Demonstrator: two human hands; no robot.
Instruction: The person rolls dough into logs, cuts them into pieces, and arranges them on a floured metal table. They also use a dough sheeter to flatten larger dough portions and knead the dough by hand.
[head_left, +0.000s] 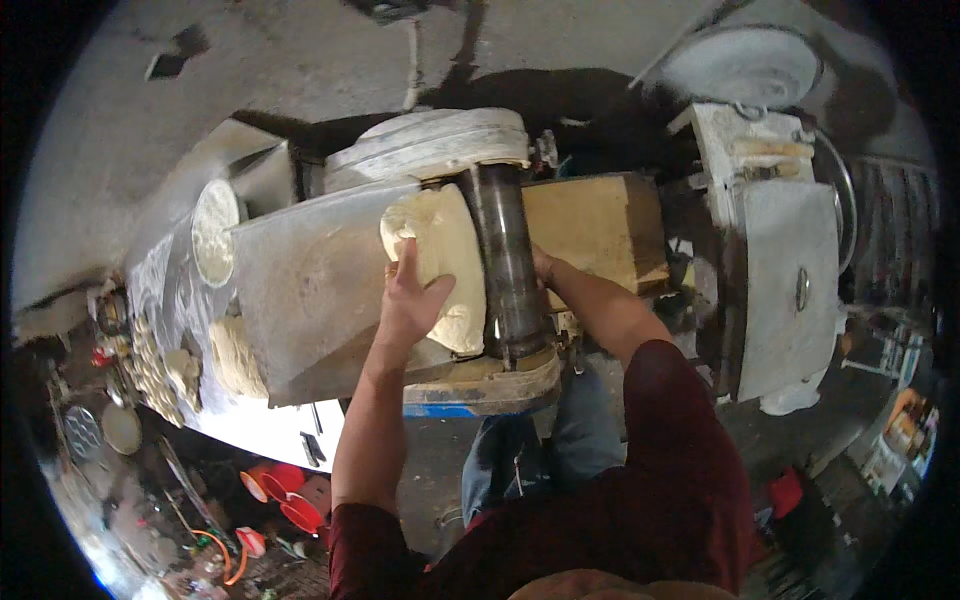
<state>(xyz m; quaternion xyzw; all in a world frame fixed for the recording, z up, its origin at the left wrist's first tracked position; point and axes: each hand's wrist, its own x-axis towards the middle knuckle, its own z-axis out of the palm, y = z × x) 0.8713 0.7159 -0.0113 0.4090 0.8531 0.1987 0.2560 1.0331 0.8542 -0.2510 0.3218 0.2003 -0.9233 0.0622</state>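
Note:
A thick sheet of pale dough (450, 255) lies on the metal feed plate (315, 277) of a dough sheeter, folded over at its left end. Its right edge meets the dark steel roller (504, 255). My left hand (411, 296) rests on the dough, thumb spread away from the fingers; some fingertips are hard to make out. On the roller's far right side is my right hand (541, 264), mostly hidden behind the roller, so its fingers cannot be seen. Flour-dusted housings, such as the white cover (442, 146), flank the roller.
Left of the plate, a worktable holds another dough lump (237, 356), small dough pieces (154, 375) and a round container of flour (216, 232). A tan box-like surface (585, 225) adjoins the roller. Red plastic containers (289, 487) lie lower left; a lidded metal unit (787, 292) stands right.

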